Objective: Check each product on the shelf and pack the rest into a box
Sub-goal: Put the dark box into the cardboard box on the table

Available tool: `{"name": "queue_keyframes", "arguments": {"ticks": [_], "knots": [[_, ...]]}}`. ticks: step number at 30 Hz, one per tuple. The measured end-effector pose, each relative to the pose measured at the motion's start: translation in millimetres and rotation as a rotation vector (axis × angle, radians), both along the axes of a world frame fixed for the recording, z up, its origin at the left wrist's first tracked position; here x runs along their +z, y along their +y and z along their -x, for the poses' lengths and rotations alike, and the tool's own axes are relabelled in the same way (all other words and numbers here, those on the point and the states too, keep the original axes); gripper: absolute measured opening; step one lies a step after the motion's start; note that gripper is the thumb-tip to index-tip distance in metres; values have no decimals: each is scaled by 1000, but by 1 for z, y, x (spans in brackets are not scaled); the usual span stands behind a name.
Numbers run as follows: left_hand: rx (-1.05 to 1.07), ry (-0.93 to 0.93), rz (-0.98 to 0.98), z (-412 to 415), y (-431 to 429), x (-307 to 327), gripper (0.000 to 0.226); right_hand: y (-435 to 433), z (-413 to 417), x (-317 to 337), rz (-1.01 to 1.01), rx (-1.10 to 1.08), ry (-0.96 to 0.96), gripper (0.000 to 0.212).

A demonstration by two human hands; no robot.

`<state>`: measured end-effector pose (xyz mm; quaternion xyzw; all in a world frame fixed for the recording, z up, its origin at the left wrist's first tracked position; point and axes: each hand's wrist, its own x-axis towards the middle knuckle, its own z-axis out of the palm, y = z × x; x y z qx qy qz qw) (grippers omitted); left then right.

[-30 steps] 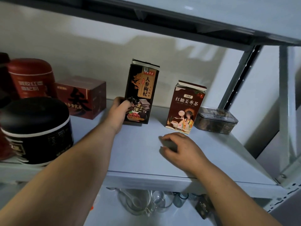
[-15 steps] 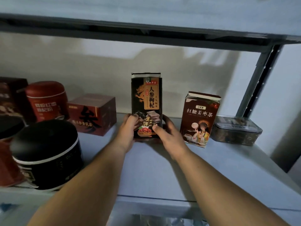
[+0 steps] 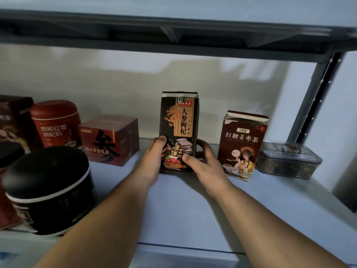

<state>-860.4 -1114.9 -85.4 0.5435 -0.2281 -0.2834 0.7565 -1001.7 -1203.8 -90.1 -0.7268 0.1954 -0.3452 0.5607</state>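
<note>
Gripping the upright black box (image 3: 178, 132), left hand (image 3: 152, 161) and right hand (image 3: 204, 167).

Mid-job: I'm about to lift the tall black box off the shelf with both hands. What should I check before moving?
1. Two-sided grip: left hand and right hand hold the black box low on its sides: ok.
2. Black box upright on the shelf: ok.
3. Black box apart from the brown box on its right: ok.
4. Headroom under the upper shelf: ok.
5. Top flap shut: cannot tell.
6. Packing box ready: cannot tell, not in view.
</note>
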Motion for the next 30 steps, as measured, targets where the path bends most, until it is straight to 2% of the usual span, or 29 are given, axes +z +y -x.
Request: {"name": "queue_keyframes", "arguments": {"ticks": [2, 9, 12, 15, 18, 20, 25, 30], "knots": [[-11, -3, -12, 0, 0, 3, 41, 1, 3, 3, 59, -22, -5, 56], [-1, -126, -13, 4, 6, 6, 21, 6, 12, 13, 149, 7, -85, 58], [-66, -184, 1, 10, 9, 8, 18, 4, 11, 13, 182, 29, -125, 66], [-148, -235, 24, 11, 14, 6, 44, 5, 11, 12, 208, 64, -153, 73], [-199, -301, 33, 11, 16, 5, 88, 5, 10, 13, 209, 98, -151, 74], [-204, -336, 25, 11, 16, 5, 98, 6, 10, 14, 205, 128, -141, 75], [-184, -267, 81, 9, 15, 3, 51, 5, 12, 12, 151, 119, -103, 74], [-186, -251, 91, 9, 12, 3, 43, 3, 10, 8, 169, 73, -76, 71]]}}
